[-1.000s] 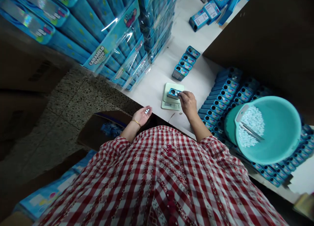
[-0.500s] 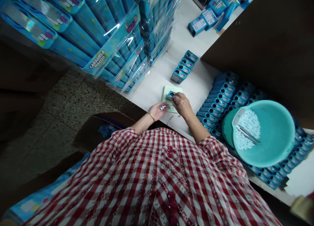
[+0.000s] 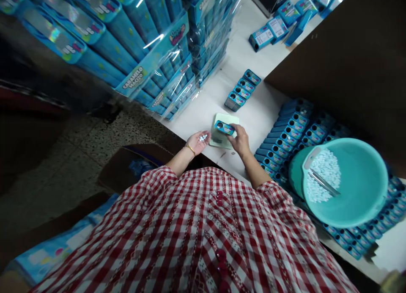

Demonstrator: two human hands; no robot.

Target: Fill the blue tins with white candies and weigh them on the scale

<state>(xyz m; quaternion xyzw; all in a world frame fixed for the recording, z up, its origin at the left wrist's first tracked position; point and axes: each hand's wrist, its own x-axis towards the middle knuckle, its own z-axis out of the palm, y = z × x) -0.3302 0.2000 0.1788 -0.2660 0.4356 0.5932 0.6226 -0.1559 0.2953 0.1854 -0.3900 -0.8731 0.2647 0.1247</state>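
Observation:
My left hand (image 3: 198, 143) lies palm up with its fingers slightly curled, holding several small white candies (image 3: 203, 137). A gold bracelet circles that wrist. My right hand (image 3: 240, 139) grips one end of a small blue candy box (image 3: 223, 127) between thumb and fingers. The round dark opening of the box faces up. Below it is a pale green flat scale (image 3: 217, 139) on the white table; whether the box touches it I cannot tell. Just beyond, several similar blue boxes (image 3: 243, 89) stand in a short row.
At the right, a turquoise bucket (image 3: 364, 178) holds white candies and a metal scoop (image 3: 322, 183). Rows of blue boxes (image 3: 279, 151) stand around it. Plastic-wrapped display packs (image 3: 158, 73) are stacked at the left. More boxes (image 3: 279, 26) lie at the back, near a dark panel (image 3: 342, 60).
My right hand has taken hold of the box's end, having been over its opening. My left hand has drawn slightly left, away from the scale, with candies still in its palm.

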